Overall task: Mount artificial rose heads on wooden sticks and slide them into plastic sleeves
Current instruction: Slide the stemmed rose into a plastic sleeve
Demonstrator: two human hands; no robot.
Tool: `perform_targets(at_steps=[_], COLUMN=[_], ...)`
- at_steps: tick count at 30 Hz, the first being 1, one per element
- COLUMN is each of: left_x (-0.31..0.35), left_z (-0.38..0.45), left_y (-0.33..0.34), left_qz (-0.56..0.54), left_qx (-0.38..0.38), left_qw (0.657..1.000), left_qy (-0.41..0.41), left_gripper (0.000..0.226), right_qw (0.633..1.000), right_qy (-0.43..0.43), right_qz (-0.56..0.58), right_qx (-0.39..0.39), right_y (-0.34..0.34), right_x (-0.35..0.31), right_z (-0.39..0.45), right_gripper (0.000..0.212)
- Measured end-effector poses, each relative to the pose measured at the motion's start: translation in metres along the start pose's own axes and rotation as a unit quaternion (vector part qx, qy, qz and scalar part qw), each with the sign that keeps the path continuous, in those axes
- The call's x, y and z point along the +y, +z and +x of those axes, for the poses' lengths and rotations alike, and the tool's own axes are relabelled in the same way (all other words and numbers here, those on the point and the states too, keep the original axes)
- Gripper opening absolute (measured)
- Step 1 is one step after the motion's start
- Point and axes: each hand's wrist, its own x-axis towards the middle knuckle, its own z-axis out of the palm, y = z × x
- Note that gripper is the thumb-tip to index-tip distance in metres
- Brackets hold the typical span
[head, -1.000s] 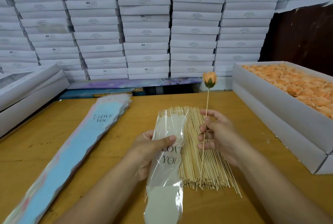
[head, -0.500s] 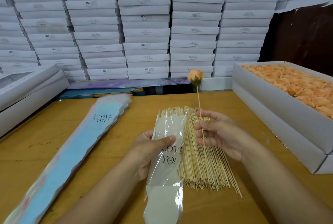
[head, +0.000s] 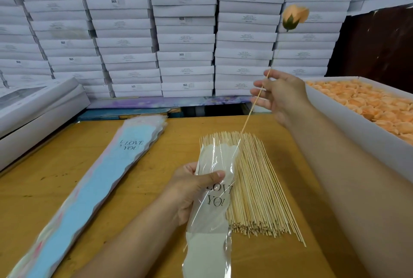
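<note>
— Where are the hands?
— The right hand [head: 282, 94] is raised, fingers pinching a thin stick [head: 252, 108]. The left hand [head: 192, 190] sits low, thumb pressed across a clear sleeve [head: 212, 210].

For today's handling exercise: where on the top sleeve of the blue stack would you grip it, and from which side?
Pinch the wide scalloped far end of the blue stack, just beyond the "I LOVE YOU" print, coming from the right, where the table beside it is bare. That mouth end is fanned and layered, so one sleeve probably peels off easiest there; the narrow near end runs out of view.
</note>
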Motion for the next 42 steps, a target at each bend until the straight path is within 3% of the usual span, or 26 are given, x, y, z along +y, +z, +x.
perform_targets(at_steps=[12,19,26,36,42], left_x=[0.001,-0.001,0.0,-0.001,0.001], left_z=[0.0,0.002,0.002,0.004,0.002], left_y=[-0.002,-0.002,-0.004,-0.006,-0.005], left_qz=[-0.006,-0.017,-0.02,-0.028,-0.024], left_qx=[-0.003,0.004,-0.004,-0.015,-0.022], left_qw=[1.0,1.0,1.0,0.999,0.999], left_qy=[-0.009,-0.008,0.002,0.006,-0.005], left_gripper=[0.062,0.043,0.052,0.042,0.042], right_qw=[0.998,0.994,0.989,0.962,0.956], right_qy=[0.023,0.06,0.082,0.132,0.181], right_qz=[-0.04,-0.055,-0.066,-0.18,-0.142], right_qx=[-0.038,-0.07,-0.101,-0.159,-0.184], right_y=[0.017,0.019,0.018,0.007,0.0], right_x=[0.02,0.041,0.046,0.066,0.076], right_z=[-0.006,-0.018,-0.026,-0.032,-0.038], right_gripper=[0.022,0.017,0.016,0.007,0.022])
